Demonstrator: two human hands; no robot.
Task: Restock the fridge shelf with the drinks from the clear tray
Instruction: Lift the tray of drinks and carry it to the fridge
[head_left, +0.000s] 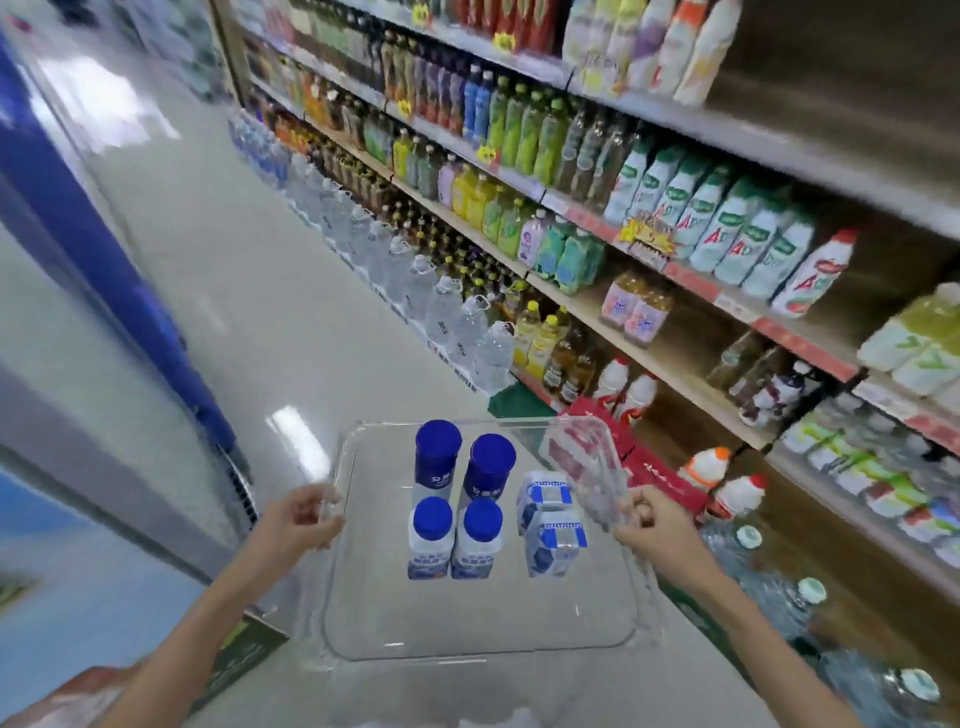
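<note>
Six small drinks, four blue-capped white plastic bottles (456, 499) and two blue-white cartons (549, 519), upright mid clear plastic tray (483, 618); left hand (301, 519) and right hand (654, 525) pinching side rims. Light, tippy; carry level.

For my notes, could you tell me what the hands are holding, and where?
Both hands, left and right, grip the clear tray by its side rims.

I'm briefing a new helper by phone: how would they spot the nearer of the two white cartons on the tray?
Find the clear tray held at its side rims by both hands. Right of its four blue-capped bottles stand two white cartons; the nearer carton sits closest to the carrier, level with the front bottles.
</note>
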